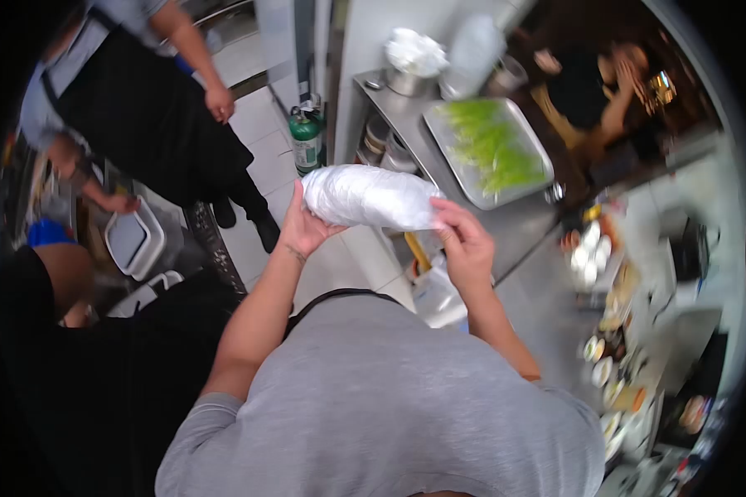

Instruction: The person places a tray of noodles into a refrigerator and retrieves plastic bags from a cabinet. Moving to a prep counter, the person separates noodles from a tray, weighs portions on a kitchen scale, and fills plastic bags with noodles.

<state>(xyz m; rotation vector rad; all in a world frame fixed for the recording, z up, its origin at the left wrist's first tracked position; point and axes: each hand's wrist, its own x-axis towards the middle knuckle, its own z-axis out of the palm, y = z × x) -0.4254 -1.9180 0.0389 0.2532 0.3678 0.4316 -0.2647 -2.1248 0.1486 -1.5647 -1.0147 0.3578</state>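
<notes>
"Where's the white wrapped roll?"

"Near the middle of the frame, slightly above centre, lying crosswise between the two hands and held off the counter."

"How does the left hand have it?"

"Partly open, cupped around the roll's left end: thumb up along the end, fingers running underneath."

"And the right hand?"

"Closed more tightly. Thumb and bent fingers grip the right end, at its lower corner. I can't tell how hard either one presses."

"What's around them?"

"Upper right of the frame, a metal tray of green leaves on the counter. Above the left hand, a green cylinder. Upper left, a person in a dark apron."
</notes>
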